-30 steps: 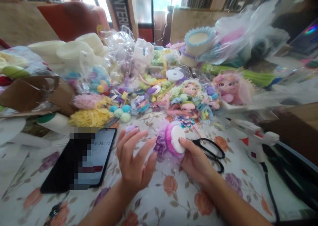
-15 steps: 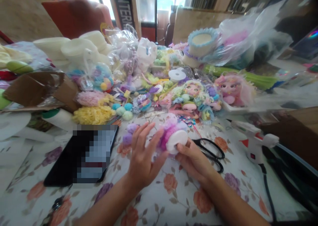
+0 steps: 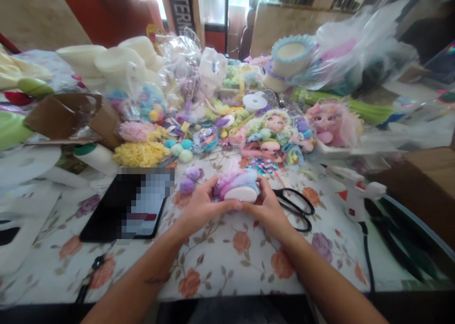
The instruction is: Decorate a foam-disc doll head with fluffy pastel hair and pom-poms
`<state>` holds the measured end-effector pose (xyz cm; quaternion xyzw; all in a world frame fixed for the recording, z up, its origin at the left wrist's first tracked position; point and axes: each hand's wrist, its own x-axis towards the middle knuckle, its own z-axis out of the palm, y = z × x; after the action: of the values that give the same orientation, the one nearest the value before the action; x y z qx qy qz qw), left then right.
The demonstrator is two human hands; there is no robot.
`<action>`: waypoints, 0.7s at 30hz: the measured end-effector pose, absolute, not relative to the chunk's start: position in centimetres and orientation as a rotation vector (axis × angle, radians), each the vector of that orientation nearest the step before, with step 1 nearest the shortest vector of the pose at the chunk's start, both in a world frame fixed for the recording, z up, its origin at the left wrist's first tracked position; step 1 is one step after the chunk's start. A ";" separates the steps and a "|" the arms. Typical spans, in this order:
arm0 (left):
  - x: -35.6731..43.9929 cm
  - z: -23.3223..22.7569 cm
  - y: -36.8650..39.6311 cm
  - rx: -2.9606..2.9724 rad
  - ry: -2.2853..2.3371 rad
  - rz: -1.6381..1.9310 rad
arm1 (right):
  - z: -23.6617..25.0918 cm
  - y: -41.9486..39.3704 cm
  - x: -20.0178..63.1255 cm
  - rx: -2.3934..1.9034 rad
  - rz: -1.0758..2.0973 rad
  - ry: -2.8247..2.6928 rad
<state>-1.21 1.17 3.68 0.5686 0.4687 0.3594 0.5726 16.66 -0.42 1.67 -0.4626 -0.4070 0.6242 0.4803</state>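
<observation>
Both of my hands hold a small craft piece: a white foam disc topped with pink, purple and blue fluffy trim. My left hand grips its left side, and my right hand grips its right side. The disc's flat white edge faces me, just above the floral tablecloth. Two purple pom-poms lie just left of my left hand. Black scissors lie right of my right hand.
A black phone lies at left. A white glue gun with a black cord rests at right. Doll faces, yellow trim, a white ribbon spool, plastic bags and foam pieces crowd the far half of the table.
My left hand was open beside the piece and has closed on it. The piece was turned from its white disc facing me to lying flat between both hands.
</observation>
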 end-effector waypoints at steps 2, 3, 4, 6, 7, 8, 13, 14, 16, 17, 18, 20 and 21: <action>-1.4 3.2 1.3 1.285 1.042 0.835 | 1.7 -0.4 16.7 -1.145 1.508 -1.016; -1.6 2.9 1.4 1.277 1.022 0.828 | 1.7 -0.4 16.7 -1.157 1.494 -1.026; -1.7 2.7 1.5 1.284 1.017 0.822 | 1.7 -0.3 16.8 -1.165 1.487 -1.030; -1.9 2.3 1.7 1.330 1.049 0.806 | 1.6 -0.3 16.9 -1.166 1.493 -1.020; -2.0 2.2 1.7 1.369 1.080 0.796 | 1.5 -0.3 16.9 -1.163 1.503 -1.015; -2.0 2.2 1.8 1.416 1.123 0.785 | 1.3 -0.3 17.0 -1.159 1.514 -1.016; -2.1 2.1 1.7 1.708 1.428 0.807 | 0.6 -0.1 17.2 -1.105 1.491 -1.077; -2.1 1.9 1.7 1.782 1.455 0.850 | 0.5 -0.1 17.3 -1.086 1.480 -1.095; -2.0 1.5 1.6 1.917 1.463 0.944 | 0.3 0.0 17.4 -1.057 1.450 -1.144; -2.0 1.4 1.6 1.960 1.466 0.978 | 0.1 0.0 17.4 -1.053 1.428 -1.172; -2.0 1.3 1.6 1.981 1.466 0.997 | -0.1 0.0 17.5 -1.055 1.404 -1.203; -1.9 1.4 1.5 1.966 1.453 1.011 | -0.4 0.0 17.5 -1.076 1.345 -1.259; -1.8 1.6 1.5 1.931 1.439 1.011 | -0.6 0.0 17.6 -1.094 1.312 -1.280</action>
<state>-1.80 1.46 1.61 0.7136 0.5318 0.3734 0.2618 17.57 0.05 -0.64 -0.4490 -0.5251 0.5384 0.4825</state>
